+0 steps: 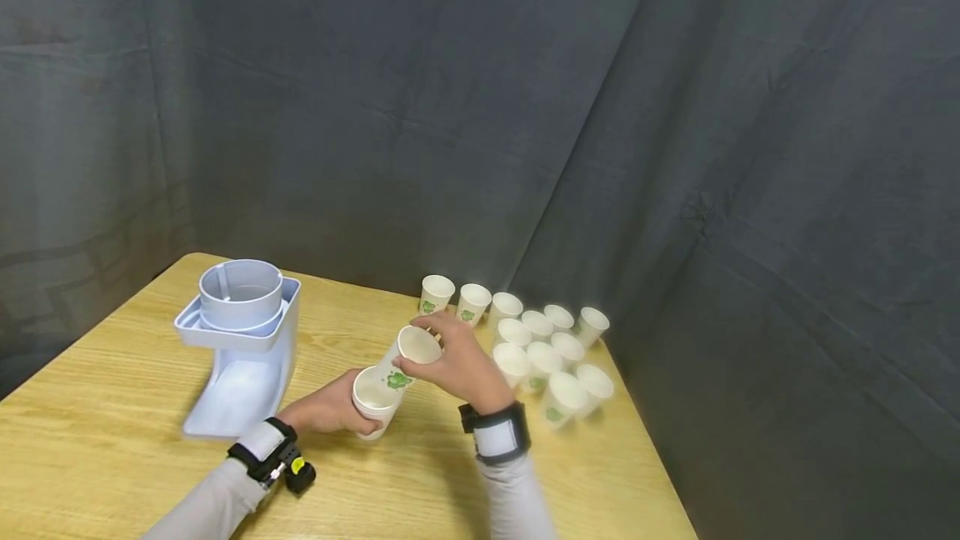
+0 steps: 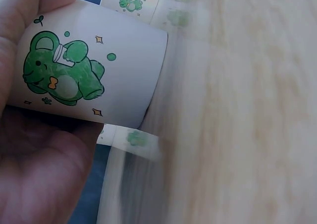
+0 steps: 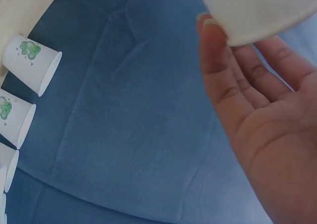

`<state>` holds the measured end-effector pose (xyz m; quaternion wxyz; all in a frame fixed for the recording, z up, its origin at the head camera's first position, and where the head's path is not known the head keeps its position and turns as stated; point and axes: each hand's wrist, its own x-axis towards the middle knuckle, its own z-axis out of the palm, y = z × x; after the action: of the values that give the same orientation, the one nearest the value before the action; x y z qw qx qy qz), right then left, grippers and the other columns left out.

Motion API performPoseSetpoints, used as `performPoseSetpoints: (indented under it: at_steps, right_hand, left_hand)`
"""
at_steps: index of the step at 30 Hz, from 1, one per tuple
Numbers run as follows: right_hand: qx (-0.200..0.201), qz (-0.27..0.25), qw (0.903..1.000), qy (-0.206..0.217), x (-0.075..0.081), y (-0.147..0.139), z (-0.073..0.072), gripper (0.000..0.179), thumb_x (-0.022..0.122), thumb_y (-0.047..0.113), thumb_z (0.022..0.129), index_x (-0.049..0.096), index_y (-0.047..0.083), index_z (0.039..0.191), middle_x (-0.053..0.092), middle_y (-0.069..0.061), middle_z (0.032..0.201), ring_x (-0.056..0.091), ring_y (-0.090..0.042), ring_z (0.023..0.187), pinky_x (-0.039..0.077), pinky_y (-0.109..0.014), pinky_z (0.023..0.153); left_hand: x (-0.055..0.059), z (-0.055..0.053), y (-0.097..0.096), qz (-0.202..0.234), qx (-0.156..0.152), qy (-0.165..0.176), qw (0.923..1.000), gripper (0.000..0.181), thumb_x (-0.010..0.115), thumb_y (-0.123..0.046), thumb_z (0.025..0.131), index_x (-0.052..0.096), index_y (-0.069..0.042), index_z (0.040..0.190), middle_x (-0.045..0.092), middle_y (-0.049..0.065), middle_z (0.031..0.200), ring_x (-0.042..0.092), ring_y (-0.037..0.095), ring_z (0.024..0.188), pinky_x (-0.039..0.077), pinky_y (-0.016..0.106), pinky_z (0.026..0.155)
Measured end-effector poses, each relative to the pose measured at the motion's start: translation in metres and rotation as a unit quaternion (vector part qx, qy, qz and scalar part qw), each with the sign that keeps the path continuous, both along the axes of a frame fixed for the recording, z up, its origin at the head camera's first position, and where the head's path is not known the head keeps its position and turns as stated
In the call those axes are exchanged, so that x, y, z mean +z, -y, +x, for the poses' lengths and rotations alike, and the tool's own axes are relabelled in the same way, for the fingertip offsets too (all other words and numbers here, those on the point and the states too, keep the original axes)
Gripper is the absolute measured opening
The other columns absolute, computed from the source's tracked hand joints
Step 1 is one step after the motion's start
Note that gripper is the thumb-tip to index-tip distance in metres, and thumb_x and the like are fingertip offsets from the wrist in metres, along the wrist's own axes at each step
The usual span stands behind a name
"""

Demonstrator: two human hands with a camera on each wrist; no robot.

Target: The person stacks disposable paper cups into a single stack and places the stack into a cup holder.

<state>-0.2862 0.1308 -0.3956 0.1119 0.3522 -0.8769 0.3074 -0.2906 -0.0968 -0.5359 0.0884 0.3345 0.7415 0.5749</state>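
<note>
My left hand (image 1: pixel 330 405) grips a white paper cup (image 1: pixel 375 394), apparently a short nested stack, just above the table. In the left wrist view, a green bear print shows on the held cup (image 2: pixel 94 65). My right hand (image 1: pixel 463 361) pinches another paper cup (image 1: pixel 417 346) near its rim, thumb on one side and fingers on the other. That cup tilts, its base at the mouth of the left hand's cup; how far inside it sits cannot be told. The right wrist view shows only part of this cup (image 3: pixel 262 11).
Several paper cups (image 1: pixel 543 357) stand upright in a group at the table's right, with a few along the back edge. A pale grey plastic stand (image 1: pixel 240 390) with a round container (image 1: pixel 240 282) on top is at the left. Dark curtains (image 1: pixel 420 107) hang behind the wooden table (image 1: pixel 90 407).
</note>
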Motion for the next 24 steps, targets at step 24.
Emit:
performPoseSetpoints:
  at_steps: [24]
  right_hand:
    - [0.025, 0.056, 0.998, 0.017, -0.011, 0.016, 0.001, 0.053, 0.086, 0.033, 0.08, 0.068, 0.008, 0.122, 0.07, -0.002, 0.117, 0.064, -0.014, 0.104, 0.054, -0.025, 0.083]
  left_hand:
    - [-0.001, 0.0, 0.001, -0.001, -0.002, -0.007, 1.0, 0.06, 0.083, -0.008, 0.073, 0.058, 0.0, 0.127, 0.067, 0.011, 0.115, 0.063, 0.016, 0.102, 0.048, 0.028, 0.093]
